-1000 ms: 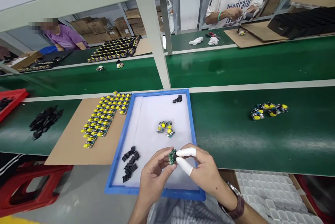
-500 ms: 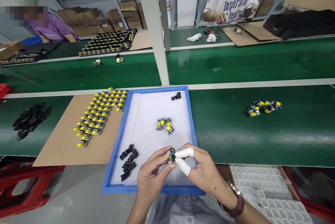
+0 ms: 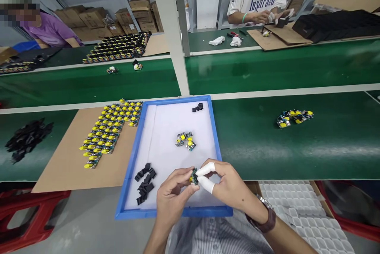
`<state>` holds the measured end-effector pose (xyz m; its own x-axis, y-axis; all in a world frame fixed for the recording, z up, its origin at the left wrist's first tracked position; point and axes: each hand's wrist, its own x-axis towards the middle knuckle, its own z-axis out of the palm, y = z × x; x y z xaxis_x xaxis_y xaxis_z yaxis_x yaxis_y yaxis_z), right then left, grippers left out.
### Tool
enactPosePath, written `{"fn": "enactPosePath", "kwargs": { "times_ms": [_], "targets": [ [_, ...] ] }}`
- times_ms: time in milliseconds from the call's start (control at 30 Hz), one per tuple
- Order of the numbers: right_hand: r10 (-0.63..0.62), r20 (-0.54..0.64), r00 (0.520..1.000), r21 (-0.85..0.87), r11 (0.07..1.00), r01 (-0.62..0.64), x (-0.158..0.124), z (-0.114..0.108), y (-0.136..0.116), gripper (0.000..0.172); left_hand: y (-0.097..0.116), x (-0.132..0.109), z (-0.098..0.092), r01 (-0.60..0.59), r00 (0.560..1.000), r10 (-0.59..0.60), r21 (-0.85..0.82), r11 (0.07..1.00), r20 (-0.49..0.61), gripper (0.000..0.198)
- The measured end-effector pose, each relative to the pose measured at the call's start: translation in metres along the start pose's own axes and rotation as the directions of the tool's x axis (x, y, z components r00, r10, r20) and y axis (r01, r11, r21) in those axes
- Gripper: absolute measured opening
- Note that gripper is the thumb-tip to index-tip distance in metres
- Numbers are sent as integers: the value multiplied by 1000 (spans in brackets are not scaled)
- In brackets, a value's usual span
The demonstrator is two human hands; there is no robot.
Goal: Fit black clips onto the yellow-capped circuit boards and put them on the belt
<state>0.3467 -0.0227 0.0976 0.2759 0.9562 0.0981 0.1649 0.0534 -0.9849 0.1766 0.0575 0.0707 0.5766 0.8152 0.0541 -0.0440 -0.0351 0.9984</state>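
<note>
Between my two hands is a small circuit board (image 3: 194, 176) with a yellow part on it, held over the near part of a blue-rimmed white tray (image 3: 176, 212). My left hand (image 3: 175, 192) pinches the board from its left side. My right hand (image 3: 221, 180), with white finger cots on thumb and forefinger, closes on the board's right face; whether a small piece sits between those fingertips is hidden. Farther up the tray lie several boards with yellow parts (image 3: 185, 140). Black pieces (image 3: 145, 184) lie at the tray's lower left, and a few more black pieces (image 3: 198, 107) at its far right corner.
Left of the tray, rows of yellow-topped boards (image 3: 111, 127) stand on a cardboard sheet (image 3: 59, 167). A black heap (image 3: 28, 137) lies beyond it. More boards (image 3: 294, 118) rest on the green bench at right. Two people work across the bench. White plastic trays (image 3: 303, 210) are below right.
The board between my hands has turned slightly, with my fingers still on it. The whole view has shifted a little. Across the bench, a person's hands have come together.
</note>
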Motion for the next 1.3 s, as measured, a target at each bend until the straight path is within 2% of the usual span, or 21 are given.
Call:
{"fn": "enactPosePath", "kwargs": {
  "times_ms": [100,300,500,567,633,733,800,867,967,1133,1200,1300],
  "targets": [
    [53,-16,998,4,999,-53,2,-1,2,26,0,0,2,-33,999,33,37,999,1,38],
    [24,-37,999,32,999,-23,2,1,4,24,-3,-1,3,-42,999,41,50,998,12,38],
    [1,-57,998,-50,999,-4,-3,1,1,21,-3,-1,3,-80,997,78,161,984,20,36],
    [17,-25,1000,12,1000,-17,-2,-1,3,21,-3,-1,3,-108,994,104,191,976,30,36],
    [82,33,996,150,985,-86,-1,-3,9,17,-2,-1,3,-137,991,132,231,963,38,37],
    [253,58,966,367,894,-256,-2,-4,22,13,1,-3,6,-194,981,186,349,917,58,40],
    [324,26,946,443,844,-301,-4,-5,30,17,5,-5,9,-233,972,218,427,874,84,41],
    [310,7,951,457,845,-279,-8,-5,33,17,10,-5,13,-271,962,254,482,833,102,42],
    [216,39,976,431,877,-211,-15,-5,32,18,15,-5,17,-356,930,346,530,770,121,45],
    [100,45,994,277,955,-108,-21,-5,30,30,17,-4,16,-461,879,440,558,690,183,50],
    [101,57,993,236,965,-112,-21,-6,29,28,15,-6,16,-477,869,457,565,674,189,53],
    [142,115,983,271,948,-168,-18,-6,28,24,13,-7,16,-496,855,484,572,653,188,55]
  ]
}}
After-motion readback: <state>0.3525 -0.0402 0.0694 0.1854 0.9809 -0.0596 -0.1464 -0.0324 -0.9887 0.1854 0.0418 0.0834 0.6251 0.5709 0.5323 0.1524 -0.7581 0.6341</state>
